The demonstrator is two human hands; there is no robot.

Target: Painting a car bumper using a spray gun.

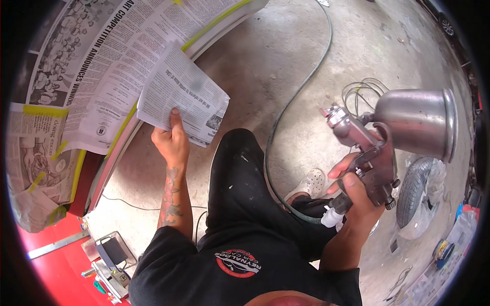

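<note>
A black tyre [412, 191], partly wrapped in clear plastic [435, 188], lies on the grey concrete floor [377, 46] at the right; a vehicle wheel [447, 27] shows at the upper right edge; a thin dark cable [145, 208] crosses the floor at lower left.

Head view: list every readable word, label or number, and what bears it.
Wording is not copied.
Taped newspaper: large headlines, readable; fine print too small.
Held sheet: smaller headline; fine print too small.
Shirt: round logo, lettering readable.
Spray gun: no text seen.
Elsewhere: nothing legible.
</note>
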